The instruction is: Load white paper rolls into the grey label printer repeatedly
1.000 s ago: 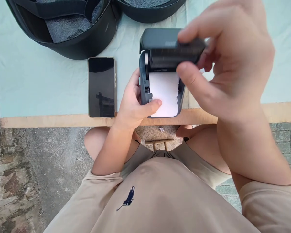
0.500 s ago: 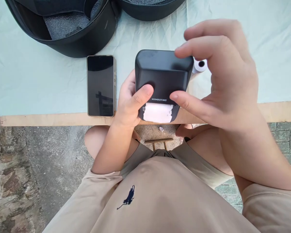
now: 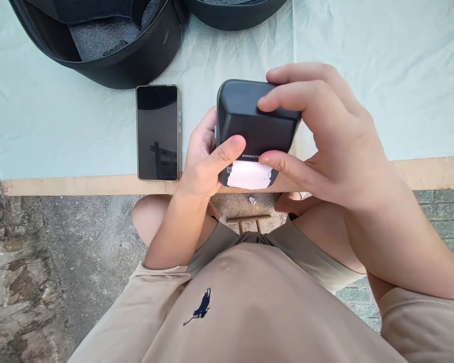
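A black label printer (image 3: 258, 132) with NIIMBOT lettering is held above the table's front edge, tilted slightly. A torn-edged strip of white label paper (image 3: 248, 175) sticks out of its slot. My left hand (image 3: 206, 161) is closed round the printer's left side, thumb on the front face; its other fingers are mostly hidden behind. On the right side, my right hand (image 3: 325, 133) grips the printer, with fingertips on the top and the thumb beside the lettering.
A smartphone (image 3: 158, 133) lies left of the printer on the pale cloth (image 3: 408, 75). Two open black zip cases stand at the back, a larger case (image 3: 136, 63) and another case (image 3: 238, 17). The wooden table edge (image 3: 79, 185) runs in front of my knees.
My right hand has come down and left, and its fingers now rest on the printer. The printer has turned slightly, and the white paper roll behind it is hidden.
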`<state>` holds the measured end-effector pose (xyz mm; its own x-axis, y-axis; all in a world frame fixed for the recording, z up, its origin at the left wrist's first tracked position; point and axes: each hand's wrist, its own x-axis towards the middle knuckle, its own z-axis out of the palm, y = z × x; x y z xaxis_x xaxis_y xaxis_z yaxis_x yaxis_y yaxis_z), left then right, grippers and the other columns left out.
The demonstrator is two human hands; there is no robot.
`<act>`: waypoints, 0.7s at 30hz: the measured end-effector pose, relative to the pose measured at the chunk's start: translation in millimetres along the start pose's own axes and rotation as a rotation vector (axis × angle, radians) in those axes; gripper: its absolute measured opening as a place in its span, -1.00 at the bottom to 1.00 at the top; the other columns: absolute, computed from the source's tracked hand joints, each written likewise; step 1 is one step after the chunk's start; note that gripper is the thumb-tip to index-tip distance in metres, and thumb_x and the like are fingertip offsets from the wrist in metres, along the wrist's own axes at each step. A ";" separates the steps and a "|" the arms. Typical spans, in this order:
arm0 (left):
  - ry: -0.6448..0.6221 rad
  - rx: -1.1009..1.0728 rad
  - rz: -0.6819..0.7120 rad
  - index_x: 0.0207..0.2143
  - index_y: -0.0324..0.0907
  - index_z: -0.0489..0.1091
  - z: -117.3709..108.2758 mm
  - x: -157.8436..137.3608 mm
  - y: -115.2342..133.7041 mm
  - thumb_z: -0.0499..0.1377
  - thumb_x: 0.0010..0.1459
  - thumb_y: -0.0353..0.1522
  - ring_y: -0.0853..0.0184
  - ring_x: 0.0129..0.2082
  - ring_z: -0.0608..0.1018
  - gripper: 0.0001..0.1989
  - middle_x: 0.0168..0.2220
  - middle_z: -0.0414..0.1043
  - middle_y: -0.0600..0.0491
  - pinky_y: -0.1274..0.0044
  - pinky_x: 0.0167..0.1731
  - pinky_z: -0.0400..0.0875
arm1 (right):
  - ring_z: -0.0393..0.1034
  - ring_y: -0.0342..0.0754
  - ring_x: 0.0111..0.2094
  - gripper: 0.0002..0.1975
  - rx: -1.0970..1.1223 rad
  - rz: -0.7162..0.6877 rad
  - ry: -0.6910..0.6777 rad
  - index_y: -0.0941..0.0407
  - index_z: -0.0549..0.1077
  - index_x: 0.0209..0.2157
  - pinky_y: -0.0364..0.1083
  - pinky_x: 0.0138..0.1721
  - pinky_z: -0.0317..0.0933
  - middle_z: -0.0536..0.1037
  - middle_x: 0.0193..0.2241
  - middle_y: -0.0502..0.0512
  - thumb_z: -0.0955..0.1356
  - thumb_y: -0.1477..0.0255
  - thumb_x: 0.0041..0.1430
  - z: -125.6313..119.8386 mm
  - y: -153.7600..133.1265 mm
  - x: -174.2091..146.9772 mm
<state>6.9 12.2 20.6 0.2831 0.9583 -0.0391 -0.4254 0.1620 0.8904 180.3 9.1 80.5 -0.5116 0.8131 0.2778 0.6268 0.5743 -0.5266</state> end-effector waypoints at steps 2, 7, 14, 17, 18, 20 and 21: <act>0.003 -0.043 0.003 -0.12 -0.12 0.32 1.0 0.9 0.4 0.22 0.03 -0.11 0.04 0.20 0.32 -0.59 -0.20 0.45 -0.01 0.33 -0.08 0.50 | 0.19 -0.06 0.19 -0.62 -0.030 -0.010 0.038 0.06 0.26 0.01 0.02 0.15 0.24 0.29 0.12 0.20 0.32 0.36 0.15 0.6 -0.5 -0.1; -0.028 -0.142 -0.077 -0.16 -0.13 0.37 -0.1 2.6 3.1 -0.09 0.28 -0.17 0.18 0.25 0.26 -0.67 -0.06 0.42 0.03 0.29 0.09 0.41 | 0.22 -0.08 0.17 -0.65 -0.047 -0.031 0.144 0.07 0.30 0.03 0.01 0.18 0.22 0.35 0.10 0.16 0.25 0.36 0.20 4.5 5.7 1.0; 0.129 -0.004 -0.019 -0.20 -0.17 0.40 -4.4 4.4 -1.9 -0.10 0.27 -0.09 0.19 0.29 0.18 -0.59 -0.16 0.44 0.05 0.33 0.11 0.36 | 0.20 0.08 0.21 -0.58 -0.038 -0.054 0.109 0.11 0.30 0.09 0.10 0.23 0.16 0.34 0.14 0.20 0.26 0.35 0.19 7.6 12.9 1.8; 0.094 -0.018 0.001 -0.20 -0.14 0.41 -5.2 6.4 -3.1 -0.04 0.25 -0.11 0.20 0.28 0.21 -0.63 -0.24 0.45 0.08 0.33 0.15 0.33 | 0.16 0.06 0.23 -0.55 -0.031 -0.061 0.083 0.09 0.27 0.11 0.10 0.26 0.13 0.31 0.16 0.18 0.27 0.33 0.19 6.5 12.5 1.0; 0.088 -0.022 0.005 -0.20 -0.12 0.41 -6.0 7.2 -3.8 -0.04 0.25 -0.11 0.20 0.27 0.23 -0.64 -0.25 0.46 0.08 0.33 0.16 0.32 | 0.15 0.06 0.24 -0.53 -0.031 -0.069 0.076 0.10 0.26 0.12 0.10 0.27 0.12 0.30 0.17 0.20 0.28 0.32 0.18 5.8 12.3 0.8; 0.059 -0.032 0.038 -0.22 -0.09 0.43 -8.4 9.0 -5.7 0.01 0.22 -0.08 0.19 0.24 0.26 -0.66 -0.26 0.48 0.08 0.32 0.16 0.31 | 0.12 0.06 0.25 -0.49 -0.040 -0.077 0.052 0.14 0.24 0.14 0.09 0.29 0.08 0.27 0.18 0.24 0.30 0.32 0.16 3.9 12.5 0.5; 0.049 -0.040 0.055 -0.23 -0.09 0.43 -9.7 9.9 -6.7 0.03 0.19 -0.07 0.18 0.23 0.28 -0.66 -0.25 0.49 0.09 0.32 0.16 0.31 | 0.10 0.08 0.26 -0.45 -0.045 -0.080 0.036 0.16 0.23 0.15 0.09 0.29 0.07 0.25 0.19 0.26 0.31 0.31 0.14 2.8 12.8 0.5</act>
<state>4.3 22.9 9.9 0.2160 0.9763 -0.0134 -0.4731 0.1167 0.8732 186.4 16.6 71.6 -0.5404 0.7667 0.3466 0.6111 0.6408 -0.4647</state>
